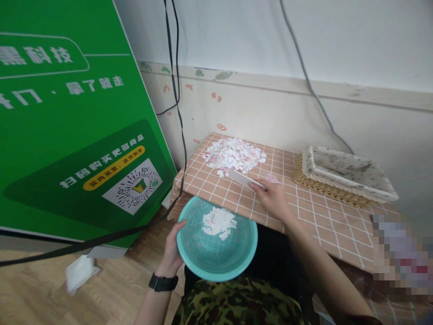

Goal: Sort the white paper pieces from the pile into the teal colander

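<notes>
We find left hand (173, 247) gripping colander (216, 262) at table edge (267, 219) — right hand (272, 195) gripping white card (242, 179), tablecloth (318, 212) spanning between that hand and wicker basket (333, 188).

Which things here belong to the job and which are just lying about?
In use:
teal strainer, in the left hand
flat white piece, in the right hand
pale scraps, piled and in the strainer

Seemingly idle:
wicker basket, on the table
crumpled white item, on the floor

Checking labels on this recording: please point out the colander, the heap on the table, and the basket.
Colander (218, 264): head view, on its near inner wall.
Heap (235, 154): head view, on the middle of its top.
Basket (331, 188): head view, on its front wicker wall.
</notes>
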`<move>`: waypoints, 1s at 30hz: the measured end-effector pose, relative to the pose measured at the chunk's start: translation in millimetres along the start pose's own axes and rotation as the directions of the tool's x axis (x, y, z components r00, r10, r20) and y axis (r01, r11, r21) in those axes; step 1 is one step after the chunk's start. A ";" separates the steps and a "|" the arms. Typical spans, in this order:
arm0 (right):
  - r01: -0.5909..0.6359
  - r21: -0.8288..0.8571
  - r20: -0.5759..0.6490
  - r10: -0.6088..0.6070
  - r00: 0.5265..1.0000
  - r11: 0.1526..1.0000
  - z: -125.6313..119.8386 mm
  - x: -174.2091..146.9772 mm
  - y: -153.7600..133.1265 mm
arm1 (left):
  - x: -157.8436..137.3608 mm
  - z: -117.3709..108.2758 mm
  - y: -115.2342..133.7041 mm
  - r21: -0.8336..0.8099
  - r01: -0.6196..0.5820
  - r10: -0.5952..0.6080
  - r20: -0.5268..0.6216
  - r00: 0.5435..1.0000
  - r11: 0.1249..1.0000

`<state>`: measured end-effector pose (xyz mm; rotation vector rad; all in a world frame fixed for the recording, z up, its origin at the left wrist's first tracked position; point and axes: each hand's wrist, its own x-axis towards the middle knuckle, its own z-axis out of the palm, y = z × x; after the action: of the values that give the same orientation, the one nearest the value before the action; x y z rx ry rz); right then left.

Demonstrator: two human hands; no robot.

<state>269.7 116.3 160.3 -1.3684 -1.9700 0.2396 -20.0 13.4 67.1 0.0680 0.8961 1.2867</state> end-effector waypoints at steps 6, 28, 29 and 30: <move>0.017 -0.096 0.030 -0.014 0.999 0.995 6.6 2.7 8.0 | 2.3 -2.2 -0.5 -0.005 0.012 -0.012 -0.006 1.000 1.000; 0.045 -0.020 0.073 -0.043 0.996 0.999 21.0 26.8 -4.8 | 11.5 -23.0 -61.8 0.042 0.050 -0.048 -0.051 0.998 0.998; 0.040 -0.005 0.086 -0.039 0.996 0.999 19.4 27.4 -5.0 | 12.6 -24.2 -63.6 0.046 0.044 -0.042 -0.048 0.998 0.998; 0.031 0.012 0.094 -0.032 0.995 0.999 17.7 28.3 -4.9 | 13.4 -24.8 -64.4 0.048 0.039 -0.037 -0.046 0.998 0.998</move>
<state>249.5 143.3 162.7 -1.3403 -2.0631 0.3045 16.2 -6.8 10.3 0.0602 0.9633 1.2350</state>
